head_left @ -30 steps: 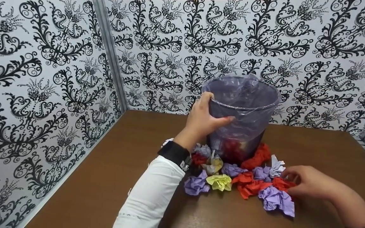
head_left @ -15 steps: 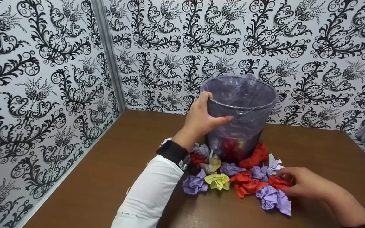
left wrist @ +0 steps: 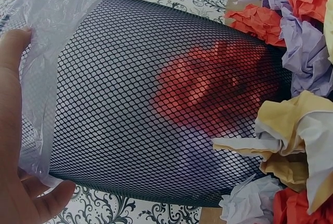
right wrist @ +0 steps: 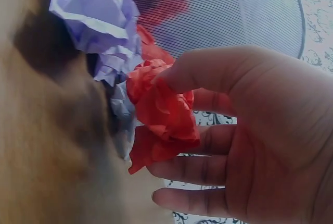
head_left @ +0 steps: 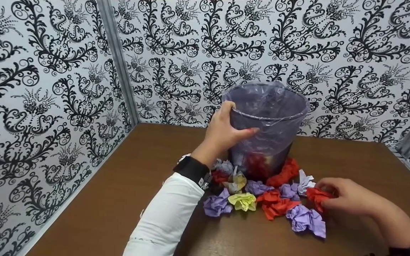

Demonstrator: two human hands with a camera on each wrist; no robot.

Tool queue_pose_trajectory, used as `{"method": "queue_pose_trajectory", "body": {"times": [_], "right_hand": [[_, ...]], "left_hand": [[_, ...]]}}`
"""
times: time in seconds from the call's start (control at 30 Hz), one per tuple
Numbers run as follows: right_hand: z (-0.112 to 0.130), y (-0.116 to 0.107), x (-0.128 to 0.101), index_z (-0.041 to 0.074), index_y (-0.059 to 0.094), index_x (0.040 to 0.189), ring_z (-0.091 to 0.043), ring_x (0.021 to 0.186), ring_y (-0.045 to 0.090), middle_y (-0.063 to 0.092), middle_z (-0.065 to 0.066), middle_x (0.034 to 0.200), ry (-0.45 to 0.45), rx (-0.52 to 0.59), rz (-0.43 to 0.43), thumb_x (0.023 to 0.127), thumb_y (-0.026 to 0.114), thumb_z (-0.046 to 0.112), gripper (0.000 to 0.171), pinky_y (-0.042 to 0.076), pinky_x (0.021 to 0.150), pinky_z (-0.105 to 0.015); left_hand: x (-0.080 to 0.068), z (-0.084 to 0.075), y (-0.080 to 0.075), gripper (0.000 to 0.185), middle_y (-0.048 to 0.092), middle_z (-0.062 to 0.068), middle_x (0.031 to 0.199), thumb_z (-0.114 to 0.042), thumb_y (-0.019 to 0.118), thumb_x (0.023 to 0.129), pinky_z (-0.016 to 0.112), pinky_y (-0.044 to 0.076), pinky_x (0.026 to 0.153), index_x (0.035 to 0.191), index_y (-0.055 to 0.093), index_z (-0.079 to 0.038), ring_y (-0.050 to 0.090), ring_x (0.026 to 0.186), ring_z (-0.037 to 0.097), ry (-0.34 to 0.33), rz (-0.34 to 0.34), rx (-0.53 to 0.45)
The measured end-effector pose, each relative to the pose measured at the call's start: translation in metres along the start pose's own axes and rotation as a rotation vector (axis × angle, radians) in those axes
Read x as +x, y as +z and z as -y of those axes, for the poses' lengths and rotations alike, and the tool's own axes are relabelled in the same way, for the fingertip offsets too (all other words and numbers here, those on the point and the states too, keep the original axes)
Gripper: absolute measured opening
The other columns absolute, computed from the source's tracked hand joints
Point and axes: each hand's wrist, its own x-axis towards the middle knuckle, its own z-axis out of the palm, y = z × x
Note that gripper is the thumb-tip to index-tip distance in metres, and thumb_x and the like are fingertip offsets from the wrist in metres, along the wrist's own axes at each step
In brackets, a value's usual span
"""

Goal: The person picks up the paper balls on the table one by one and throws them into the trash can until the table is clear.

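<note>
Currently, the red paper ball (head_left: 319, 198) is pinched between thumb and fingers of the right hand (head_left: 354, 197), near the lilac ball (head_left: 305, 219) on the bench (head_left: 240, 234), while the lined bin (head_left: 274, 137) is gripped at its edge by the left hand's (head_left: 222, 131) fingers. The red ball could be dropped if it is held too loosely, and the bin could be tipped if its edge is pulled.

Red paper (head_left: 257, 164) inside bin (head_left: 276, 135) blurred; white sleeve (head_left: 167, 213) cut off at bottom edge.
</note>
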Motion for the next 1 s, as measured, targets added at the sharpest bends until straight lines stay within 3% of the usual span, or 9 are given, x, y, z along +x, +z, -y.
{"method": "queue_pose_trajectory", "body": {"times": [0.23, 0.4, 0.53, 0.77, 1.0], "right_hand": [[0.003, -0.014, -0.004, 0.017, 0.062, 0.106, -0.006, 0.067, 0.062, 0.067, 0.008, 0.078, 0.050, 0.051, -0.052, 0.082, 0.070, 0.011, 0.025, 0.051, 0.059, -0.025], [0.004, -0.023, -0.007, 0.019, 0.063, 0.106, -0.007, 0.062, 0.059, 0.065, 0.006, 0.077, 0.060, 0.022, -0.165, 0.080, 0.070, 0.007, 0.029, 0.050, 0.053, -0.026], [0.005, -0.029, -0.011, 0.018, 0.065, 0.108, -0.010, 0.062, 0.061, 0.067, 0.004, 0.078, 0.075, 0.059, -0.231, 0.081, 0.071, 0.005, 0.030, 0.051, 0.052, -0.027], [0.010, -0.037, -0.017, 0.012, 0.063, 0.120, -0.013, 0.064, 0.063, 0.069, -0.003, 0.086, 0.107, 0.082, -0.324, 0.084, 0.075, 0.014, 0.039, 0.052, 0.053, -0.028], [0.022, -0.048, -0.021, 0.012, 0.058, 0.130, -0.015, 0.065, 0.063, 0.069, -0.001, 0.093, 0.030, 0.081, -0.434, 0.082, 0.076, 0.009, 0.052, 0.053, 0.052, -0.028]], "left_hand": [[0.001, 0.001, 0.000, 0.089, 0.055, -0.011, 0.103, -0.086, 0.070, 0.046, 0.030, 0.050, 0.076, 0.110, 0.043, -0.030, 0.055, 0.091, 0.008, -0.002, -0.004, 0.005], [0.001, 0.001, -0.001, 0.089, 0.054, -0.011, 0.104, -0.085, 0.070, 0.046, 0.032, 0.050, 0.076, 0.111, 0.044, -0.030, 0.054, 0.092, 0.009, -0.008, -0.005, 0.004], [0.000, 0.000, -0.001, 0.088, 0.054, -0.011, 0.104, -0.085, 0.071, 0.047, 0.032, 0.050, 0.077, 0.112, 0.044, -0.031, 0.054, 0.093, 0.009, -0.015, -0.006, 0.005], [-0.002, -0.002, -0.002, 0.088, 0.053, -0.012, 0.103, -0.085, 0.071, 0.046, 0.032, 0.049, 0.075, 0.111, 0.044, -0.033, 0.053, 0.091, 0.009, -0.028, -0.004, 0.003], [-0.001, -0.001, -0.002, 0.087, 0.053, -0.011, 0.105, -0.084, 0.071, 0.046, 0.032, 0.050, 0.075, 0.111, 0.044, -0.032, 0.053, 0.092, 0.009, -0.018, 0.009, -0.029]]}}
